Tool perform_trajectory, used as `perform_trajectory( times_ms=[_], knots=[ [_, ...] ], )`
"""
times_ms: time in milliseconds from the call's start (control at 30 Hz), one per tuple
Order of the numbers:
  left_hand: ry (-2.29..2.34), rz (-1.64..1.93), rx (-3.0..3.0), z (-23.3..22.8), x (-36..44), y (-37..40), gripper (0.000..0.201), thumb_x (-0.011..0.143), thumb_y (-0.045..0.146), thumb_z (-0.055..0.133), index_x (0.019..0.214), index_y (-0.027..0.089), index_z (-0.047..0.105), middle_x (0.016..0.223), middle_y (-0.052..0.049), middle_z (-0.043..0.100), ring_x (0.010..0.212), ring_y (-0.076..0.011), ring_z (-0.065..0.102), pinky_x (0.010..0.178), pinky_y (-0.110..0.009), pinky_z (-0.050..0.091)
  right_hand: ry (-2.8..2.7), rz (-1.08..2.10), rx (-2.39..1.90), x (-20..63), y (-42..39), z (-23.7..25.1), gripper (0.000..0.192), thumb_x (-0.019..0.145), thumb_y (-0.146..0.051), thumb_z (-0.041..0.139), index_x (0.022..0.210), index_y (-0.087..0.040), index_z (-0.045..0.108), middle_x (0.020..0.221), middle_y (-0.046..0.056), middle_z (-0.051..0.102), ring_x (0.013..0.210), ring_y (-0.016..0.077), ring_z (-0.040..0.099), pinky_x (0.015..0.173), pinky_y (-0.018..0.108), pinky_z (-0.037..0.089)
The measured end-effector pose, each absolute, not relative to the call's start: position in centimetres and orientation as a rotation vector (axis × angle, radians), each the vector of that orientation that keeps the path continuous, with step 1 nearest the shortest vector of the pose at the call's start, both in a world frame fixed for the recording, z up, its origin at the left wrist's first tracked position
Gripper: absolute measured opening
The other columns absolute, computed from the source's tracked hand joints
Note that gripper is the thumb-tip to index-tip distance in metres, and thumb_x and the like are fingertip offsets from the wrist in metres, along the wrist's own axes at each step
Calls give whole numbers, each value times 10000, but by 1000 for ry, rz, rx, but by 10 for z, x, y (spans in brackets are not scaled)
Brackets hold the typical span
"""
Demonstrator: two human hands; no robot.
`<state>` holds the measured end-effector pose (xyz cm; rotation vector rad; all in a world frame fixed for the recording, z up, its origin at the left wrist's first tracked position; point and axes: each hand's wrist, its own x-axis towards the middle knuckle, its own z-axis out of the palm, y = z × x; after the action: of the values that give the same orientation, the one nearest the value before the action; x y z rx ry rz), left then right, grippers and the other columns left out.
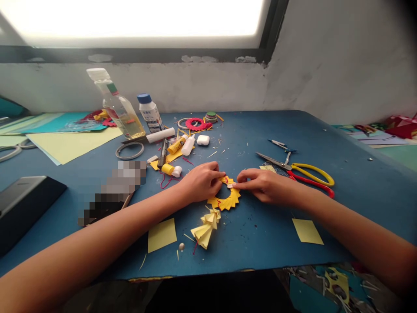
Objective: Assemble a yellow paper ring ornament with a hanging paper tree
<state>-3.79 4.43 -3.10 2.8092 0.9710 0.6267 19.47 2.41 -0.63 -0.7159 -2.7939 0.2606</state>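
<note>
A ring of folded yellow paper (pixel 233 202) lies on the blue table in front of me. My left hand (pixel 204 180) is closed with its fingertips pinching the ring's upper left edge. From the other side, my right hand (pixel 262 184) has curled fingers, and its fingertips grip the ring's right edge. A small pale piece (pixel 230 186) shows at those fingertips; I cannot make out what it is. Red thread shows on the ring. Just below, touching or nearly touching it, is a tapered pale-yellow folded paper piece (pixel 206 228) with red thread at its lower end.
Scissors (pixel 309 174) and a compass (pixel 282 148) lie right. Yellow paper squares (pixel 162 235) (pixel 308 231) flank the work. Behind are a white glue bottle (pixel 188 145), a tape roll (pixel 129 151), a tall bottle (pixel 122 111) and a blue-capped bottle (pixel 150 114). A dark device (pixel 29 208) sits left.
</note>
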Motion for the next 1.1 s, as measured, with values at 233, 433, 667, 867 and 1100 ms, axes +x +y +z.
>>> perform_trajectory(
  times_ms=[233, 433, 667, 867, 1100],
  knots=[
    [968, 621, 2810, -30, -39, 44, 326, 827, 166, 442, 1008, 168, 713, 797, -54, 577, 672, -134, 537, 641, -258, 444, -2653, 324, -801, 196, 26, -9, 354, 870, -81, 416, 1097, -177, 670, 986, 88, 628, 789, 121, 603, 713, 242, 500],
    [988, 592, 2820, -29, -38, 43, 322, 820, 163, 454, 1013, 169, 712, 785, -51, 570, 666, -138, 538, 636, -260, 440, -2721, 13, -764, 189, 24, -12, 372, 873, -67, 380, 1128, -156, 636, 982, 99, 659, 812, 147, 622, 708, 262, 520],
    [993, 588, 2820, -30, -37, 43, 309, 822, 167, 455, 986, 168, 718, 782, -49, 569, 671, -140, 532, 636, -261, 432, -2872, -486, -682, 187, 18, -11, 406, 845, -8, 353, 1165, -92, 588, 936, 108, 660, 777, 175, 610, 634, 269, 514],
    [990, 599, 2809, -30, -37, 44, 319, 822, 162, 446, 992, 163, 717, 791, -54, 573, 683, -142, 541, 657, -265, 444, -2920, -692, -630, 182, 10, -6, 373, 846, -11, 377, 1151, -61, 585, 850, 97, 643, 709, 183, 577, 549, 282, 477],
    [991, 587, 2818, -29, -38, 43, 325, 820, 165, 449, 1011, 169, 712, 796, -54, 572, 683, -142, 543, 650, -263, 445, -2874, -437, -710, 187, 13, -7, 410, 818, 3, 372, 1138, -109, 601, 926, 102, 650, 768, 173, 605, 604, 266, 500]
  ],
)
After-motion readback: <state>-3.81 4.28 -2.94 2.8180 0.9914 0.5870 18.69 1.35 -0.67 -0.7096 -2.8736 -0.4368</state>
